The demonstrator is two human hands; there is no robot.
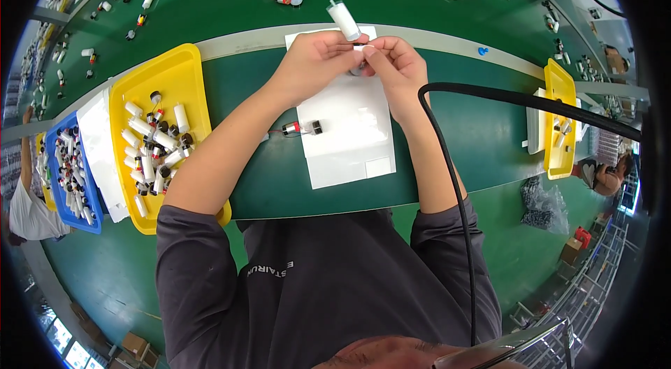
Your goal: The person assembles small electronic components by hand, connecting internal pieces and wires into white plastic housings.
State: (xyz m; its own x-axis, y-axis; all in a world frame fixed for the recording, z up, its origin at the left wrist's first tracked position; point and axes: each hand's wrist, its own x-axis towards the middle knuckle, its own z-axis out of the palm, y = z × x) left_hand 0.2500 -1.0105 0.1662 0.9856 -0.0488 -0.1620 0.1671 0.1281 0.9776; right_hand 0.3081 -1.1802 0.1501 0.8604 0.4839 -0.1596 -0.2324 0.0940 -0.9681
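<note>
Above the far edge of a white sheet (346, 124), both my hands meet at the lower end of a white plastic cylinder (343, 19) with a narrow tip, which stands tilted up and to the left. My left hand (318, 58) is closed round its lower end. My right hand (400, 72) pinches a small white-and-black part (361, 48) just below it; the fingers cover most of this part. Nearer to me, a small motor-like part (292, 128) in red and silver, with a black round piece and thin wires, lies across the sheet's left edge.
On the left, a yellow tray (199, 75) holds several white cylinders and wired parts; beyond it is a blue tray (94, 212). Another yellow tray (552, 79) stands at right. A black cable (458, 187) arches beside my right forearm. Loose pieces dot the green belt (231, 19).
</note>
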